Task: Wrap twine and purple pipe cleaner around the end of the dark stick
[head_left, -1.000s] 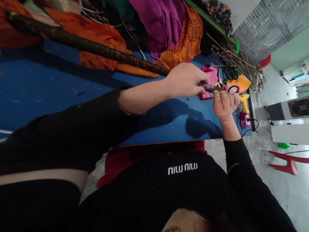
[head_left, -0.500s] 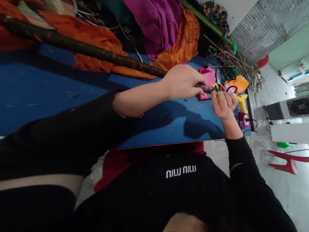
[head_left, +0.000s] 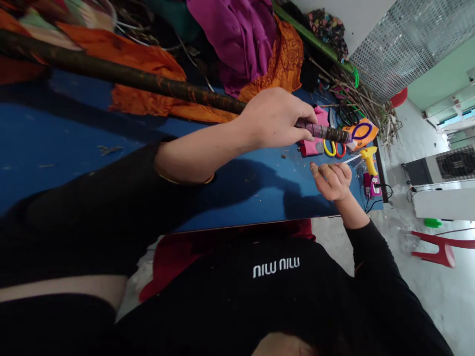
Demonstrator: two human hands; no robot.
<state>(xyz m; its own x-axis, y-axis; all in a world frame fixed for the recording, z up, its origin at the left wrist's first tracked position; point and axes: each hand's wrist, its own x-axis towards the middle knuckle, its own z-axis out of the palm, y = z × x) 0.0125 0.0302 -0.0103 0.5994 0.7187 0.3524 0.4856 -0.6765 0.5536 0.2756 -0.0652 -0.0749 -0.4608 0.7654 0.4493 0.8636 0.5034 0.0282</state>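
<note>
My left hand (head_left: 272, 118) is closed around a long dark stick (head_left: 129, 76), near its right end. Purple wrapping and dark turns of binding cover the stick's end past my fingers. The stick runs out of view at the far left. Below that end, apart from it, my right hand (head_left: 332, 180) is closed with curled fingers; whatever it may hold is too small to make out. Scissors (head_left: 329, 148) with yellow and red handles lie just above my right hand. A yellow glue gun (head_left: 369, 160) is to its right, and pink cloth (head_left: 309, 146) lies beneath the wrapped end.
Orange cloth (head_left: 148, 101) and magenta cloth (head_left: 241, 44) cover the back of the blue table (head_left: 237, 193). A bundle of thin twigs (head_left: 378, 109) lies at the right corner, near an orange packet (head_left: 371, 131). A pink power strip (head_left: 371, 185) with cables sits at the right edge.
My right hand has come off the stick's wrapped end and moved down, towards my body. The bound tip and the scissors' handles now show. My left hand keeps its hold.
</note>
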